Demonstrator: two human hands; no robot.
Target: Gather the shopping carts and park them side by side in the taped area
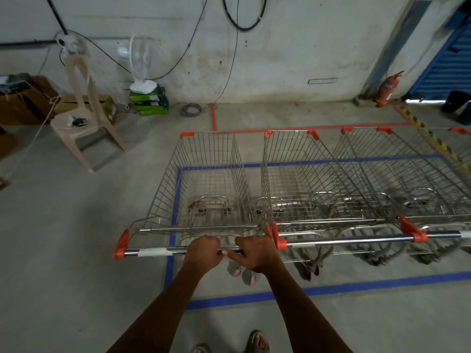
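Both hands gripped the handle bar (178, 250) of the leftmost cart (209, 179), which lay straight ahead at 12 o'clock, its long axis running from the hands toward the far wall. The left hand (204, 250) curled over the bar near its middle; the right hand (257, 253) wrapped the same bar just beside it at 3 o'clock, close to the orange end cap (279, 243), with a finger stretched toward the left hand. The hands sat near each other, both right of the bar's centre, so neither was clearly nearer the basket.

The relation that mattered was the cart against the blue tape outline (175, 200): its left line ran under the basket's left side, so the cart seemed to straddle or just overlap that edge, judging from this wide-angle view. To its 3 o'clock a second cart (300, 174) stood touching or nearly touching it, then a third cart (382, 169), parallel to it. A nudge toward 3 o'clock would probably be blocked by that neighbour.

A fourth cart at 2 o'clock was cut off by the frame edge. The wheels under the baskets were blurred, and whether the held cart's wheels stood inside the tape could not be told. A plastic chair (84, 123) stood well apart at 10 o'clock.
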